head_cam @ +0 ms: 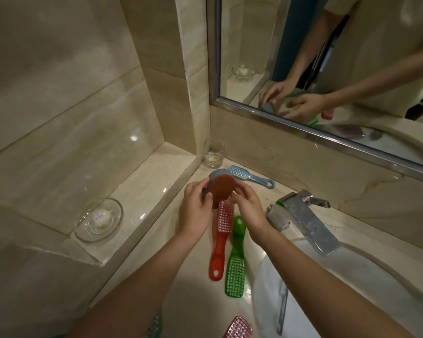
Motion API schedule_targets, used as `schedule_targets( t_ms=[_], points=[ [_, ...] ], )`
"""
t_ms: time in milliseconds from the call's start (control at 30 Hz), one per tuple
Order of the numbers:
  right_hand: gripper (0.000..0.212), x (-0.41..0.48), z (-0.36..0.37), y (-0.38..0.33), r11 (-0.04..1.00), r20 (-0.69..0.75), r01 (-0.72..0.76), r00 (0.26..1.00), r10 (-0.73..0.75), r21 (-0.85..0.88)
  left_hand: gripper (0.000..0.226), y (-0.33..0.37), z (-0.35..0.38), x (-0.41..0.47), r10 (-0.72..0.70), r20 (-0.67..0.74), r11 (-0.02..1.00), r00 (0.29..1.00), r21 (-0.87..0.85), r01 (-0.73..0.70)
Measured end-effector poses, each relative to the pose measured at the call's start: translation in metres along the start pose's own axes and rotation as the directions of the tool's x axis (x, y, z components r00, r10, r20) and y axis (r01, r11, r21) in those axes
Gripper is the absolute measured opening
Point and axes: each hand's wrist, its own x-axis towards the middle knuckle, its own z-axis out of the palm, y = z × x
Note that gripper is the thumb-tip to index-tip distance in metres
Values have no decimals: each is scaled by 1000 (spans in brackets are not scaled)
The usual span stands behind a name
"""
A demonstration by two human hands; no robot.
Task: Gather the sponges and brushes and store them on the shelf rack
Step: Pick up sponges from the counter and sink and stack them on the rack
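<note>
I have both hands meeting over the bench on a pair of round sponges. My left hand is clenched round their left edge, with the thumb across the face of the brown sponge and the fingers curled behind. My right hand pinches the brown sponge's right edge with its fingertips. A grey sponge peeks out above the brown one. I think it sits flat against the brown one's back, but the light there is too dim to be sure.

Just under my right fingers lies the head of a red brush, bristles up, with its handle pointing back toward me. Beneath my right wrist, just beside the red one, a green brush lies the other way round, with its bristled head toward me.

Beyond my hands a blue brush lies along the wall, and a glass stands in the corner past it. Down by my right forearm a pink brush is cut off by the frame edge.

Left of my left hand is a raised ledge carrying a glass dish with a small white round thing in it. Right of my right hand the faucet stands at the sink. The mirror above shows both hands on the sponges.
</note>
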Motion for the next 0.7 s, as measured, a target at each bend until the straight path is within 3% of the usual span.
schedule_targets(
  t_ms=[167,333,500,700],
  points=[
    [47,-18,-6,-16,986,-21,107,994,-106,127,45,27,-2,-9,107,-83,994,991,-2,-108],
    [42,-47,-17,-21,988,-75,128,990,-122,89,44,48,-2,-35,130,-70,990,989,-36,-133],
    [33,-88,-47,-5,991,-157,126,981,-116,54,37,60,12,-86,95,71,987,993,-134,-85],
    [22,-138,-89,40,1000,-213,0,977,0,-1,35,45,49,-146,44,228,990,973,-142,-12]
  ],
)
